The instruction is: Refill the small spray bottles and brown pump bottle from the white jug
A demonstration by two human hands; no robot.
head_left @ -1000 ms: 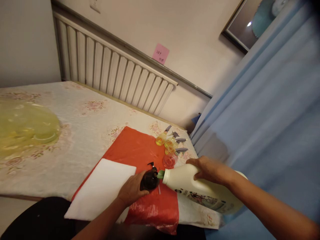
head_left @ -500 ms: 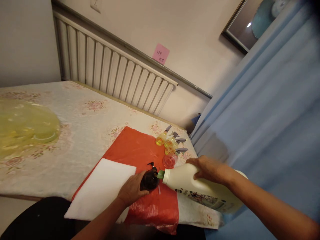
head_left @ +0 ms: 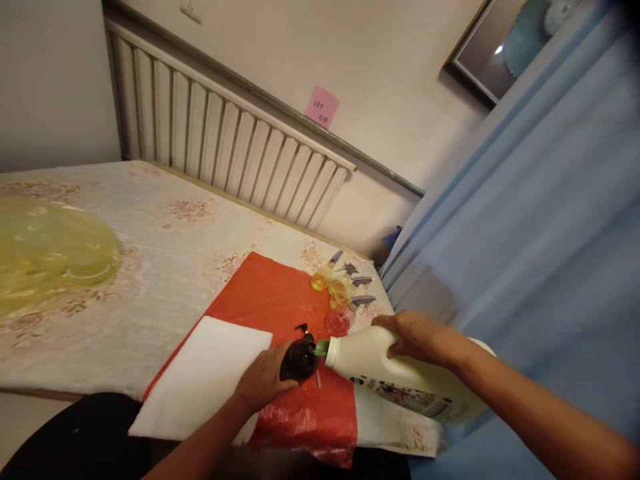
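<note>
My left hand [head_left: 267,379] is wrapped round a dark brown bottle [head_left: 301,361] over a red plastic sheet [head_left: 280,293]. With my right hand [head_left: 417,339] I grip a large cream detergent jug [head_left: 370,353], tipped on its side. The jug's green spout [head_left: 322,349] meets the bottle's mouth; whether liquid is flowing I cannot tell. Just behind the bottle lies a black pump head [head_left: 303,330]. A white foam sheet [head_left: 200,380] rests on the red plastic, left of my left hand.
Several spray bottles with grey triggers, one holding red liquid [head_left: 339,323], stand behind the jug. A yellow translucent plastic bag [head_left: 55,253] sits at the left of the flowered tablecloth [head_left: 150,253]. A blue curtain [head_left: 530,253] hangs at the right, and a radiator [head_left: 225,127] lines the wall.
</note>
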